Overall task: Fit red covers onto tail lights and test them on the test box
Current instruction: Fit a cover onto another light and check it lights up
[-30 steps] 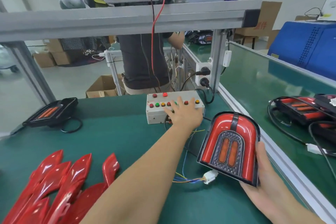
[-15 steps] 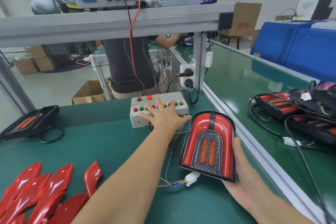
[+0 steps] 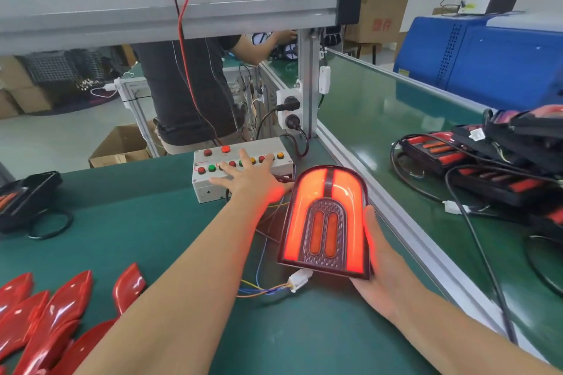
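Desk (image 3: 128, 222): I work at a green mat. It carries the test box at its far edge, loose covers at near left and one dark unlit lamp (image 3: 27, 198) at far left.
Finished stock: More tail lights with cables (image 3: 475, 167) lie on the conveyor to my right, well apart from my work. Whether they have been tested I cannot tell.
Tail light (image 3: 326, 222): My right hand (image 3: 380, 256) cradles it from beneath and along its right edge, tilted up toward me, just in front of the test box. Its outer arch glows bright red, so I judge the cover is fitted and one lamp function passes. The two inner oval segments look dimmer.
Red covers (image 3: 54, 313): A heap waits at near left, cut off by the frame edge, so the count is unknown. I judge more units are left to fit.
Test box (image 3: 243, 161): My left hand (image 3: 253, 183) lies flat on it with fingers straight and spread over the button row. Which button is pressed is hidden under my fingers. Further buttons suggest further checks.
Connector (image 3: 300, 278): The white plug hangs just below the lamp, with coloured wires running toward the box. Their far ends are hidden behind my left arm.
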A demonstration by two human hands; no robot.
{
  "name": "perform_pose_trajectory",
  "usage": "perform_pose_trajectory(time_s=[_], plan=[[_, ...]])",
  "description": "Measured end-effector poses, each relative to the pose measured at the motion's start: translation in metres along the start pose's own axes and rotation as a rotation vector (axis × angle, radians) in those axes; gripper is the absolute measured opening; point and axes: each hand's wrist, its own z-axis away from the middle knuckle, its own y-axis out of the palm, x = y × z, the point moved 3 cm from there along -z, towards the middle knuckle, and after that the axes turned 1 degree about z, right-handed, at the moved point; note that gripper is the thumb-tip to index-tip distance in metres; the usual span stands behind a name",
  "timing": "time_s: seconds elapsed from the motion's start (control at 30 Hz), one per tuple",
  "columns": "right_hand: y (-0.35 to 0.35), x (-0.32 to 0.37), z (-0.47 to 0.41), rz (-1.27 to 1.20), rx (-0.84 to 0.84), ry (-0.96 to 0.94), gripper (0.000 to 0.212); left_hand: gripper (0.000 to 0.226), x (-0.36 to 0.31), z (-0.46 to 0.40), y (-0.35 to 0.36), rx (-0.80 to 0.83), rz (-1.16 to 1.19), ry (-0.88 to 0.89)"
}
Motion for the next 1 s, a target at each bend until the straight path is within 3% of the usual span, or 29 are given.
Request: perform_pose_trajectory(time_s=[1.0], plan=[[-0.0024, -0.0012, 0.0003, 0.014, -0.018, 0.004, 0.069, 0.080, -0.0025, -0.0014, -0.0002, 0.020, 0.028, -0.022]])
